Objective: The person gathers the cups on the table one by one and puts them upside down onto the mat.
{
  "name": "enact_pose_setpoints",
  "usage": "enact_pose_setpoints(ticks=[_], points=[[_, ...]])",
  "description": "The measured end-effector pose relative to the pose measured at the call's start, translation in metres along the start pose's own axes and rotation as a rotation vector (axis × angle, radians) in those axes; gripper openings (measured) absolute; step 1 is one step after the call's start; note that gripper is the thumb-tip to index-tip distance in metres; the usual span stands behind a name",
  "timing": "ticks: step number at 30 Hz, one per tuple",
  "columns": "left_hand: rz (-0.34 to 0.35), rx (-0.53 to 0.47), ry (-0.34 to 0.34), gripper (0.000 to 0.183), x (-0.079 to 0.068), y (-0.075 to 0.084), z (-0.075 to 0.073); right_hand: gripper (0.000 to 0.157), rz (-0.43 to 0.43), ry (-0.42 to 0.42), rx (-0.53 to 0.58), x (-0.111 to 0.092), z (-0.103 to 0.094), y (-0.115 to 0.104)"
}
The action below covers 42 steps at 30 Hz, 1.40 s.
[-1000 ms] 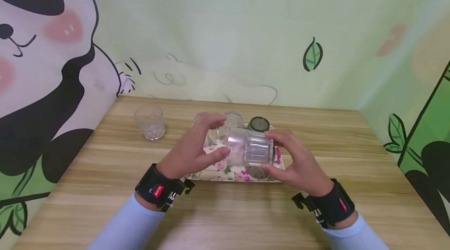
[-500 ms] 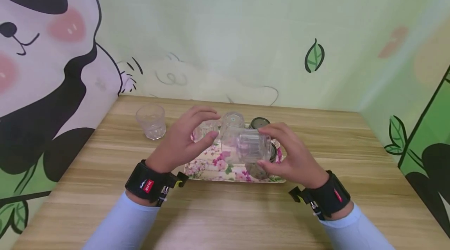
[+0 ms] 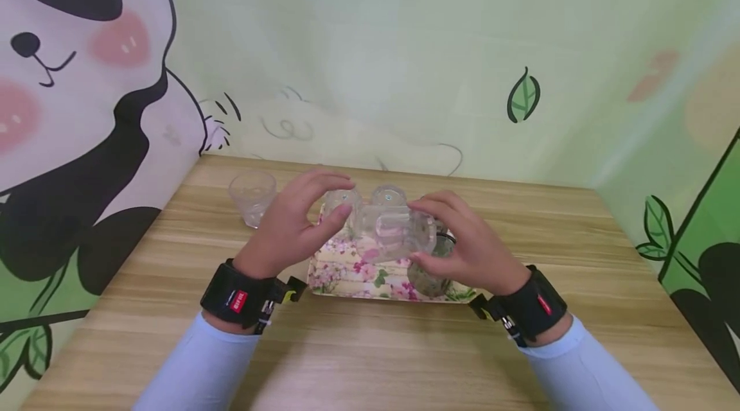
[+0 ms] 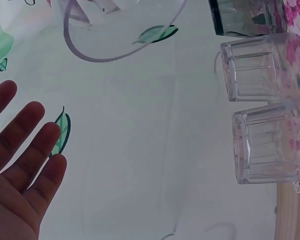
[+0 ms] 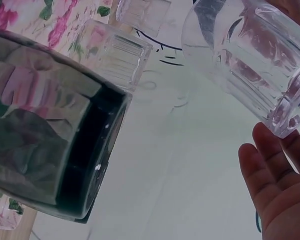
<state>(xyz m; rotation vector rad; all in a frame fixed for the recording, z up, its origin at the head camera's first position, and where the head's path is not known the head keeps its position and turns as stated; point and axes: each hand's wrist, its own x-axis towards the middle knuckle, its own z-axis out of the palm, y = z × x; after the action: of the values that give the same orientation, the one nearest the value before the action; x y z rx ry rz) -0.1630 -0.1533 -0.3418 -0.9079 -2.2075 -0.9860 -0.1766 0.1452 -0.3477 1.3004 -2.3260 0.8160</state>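
Observation:
My right hand [image 3: 471, 244] grips a clear glass tumbler [image 3: 396, 234] near its base, thumb below and fingers above. The tumbler lies sideways in the air over a floral tray [image 3: 352, 276], its mouth turned to the left. My left hand [image 3: 295, 221] is held open just left of that mouth, thumb and fingers spread, and holds nothing. In the left wrist view the tumbler's rim [image 4: 97, 60] shows at the top, apart from the straight fingers [image 4: 44, 137]. Behind the hands, two clear glasses [image 3: 342, 202] stand upside down on the tray.
A dark grey glass [image 3: 429, 279] stands upside down at the tray's right side, with another dark one largely hidden behind my right hand. One more clear glass [image 3: 245, 196] stands mouth up on the wooden table [image 3: 370, 353] at left. A printed cloth wall [image 3: 370, 77] rises behind.
My left hand has drawn back to the left from the tumbler's mouth. The right hand has carried the tumbler slightly left and up, still sideways.

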Motion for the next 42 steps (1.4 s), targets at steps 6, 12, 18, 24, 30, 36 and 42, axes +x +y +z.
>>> enact_pose_setpoints(ticks=[6,12,18,24,30,36,42], points=[[-0.009,-0.001,-0.011,0.032,0.001,0.002,0.0,0.073,0.008,-0.043,-0.013,0.008,0.002,0.001],[-0.021,0.003,-0.031,0.034,0.001,0.002,0.001,0.075,0.031,-0.081,-0.012,0.013,0.006,0.003],[-0.035,0.007,-0.053,0.035,0.0,0.002,0.002,0.075,0.096,-0.149,-0.015,0.017,0.014,0.009],[-0.036,0.002,-0.062,0.035,0.0,0.0,0.005,0.075,0.138,-0.211,-0.03,0.018,0.021,0.015],[-0.037,0.002,-0.078,0.035,0.0,-0.002,0.008,0.071,0.148,-0.241,-0.062,0.019,0.029,0.021],[-0.047,0.0,-0.098,0.035,0.0,-0.001,0.009,0.071,0.154,-0.271,-0.096,0.019,0.033,0.023],[-0.056,0.01,-0.116,0.034,0.0,0.0,0.009,0.075,0.188,-0.3,-0.093,0.02,0.036,0.023]])
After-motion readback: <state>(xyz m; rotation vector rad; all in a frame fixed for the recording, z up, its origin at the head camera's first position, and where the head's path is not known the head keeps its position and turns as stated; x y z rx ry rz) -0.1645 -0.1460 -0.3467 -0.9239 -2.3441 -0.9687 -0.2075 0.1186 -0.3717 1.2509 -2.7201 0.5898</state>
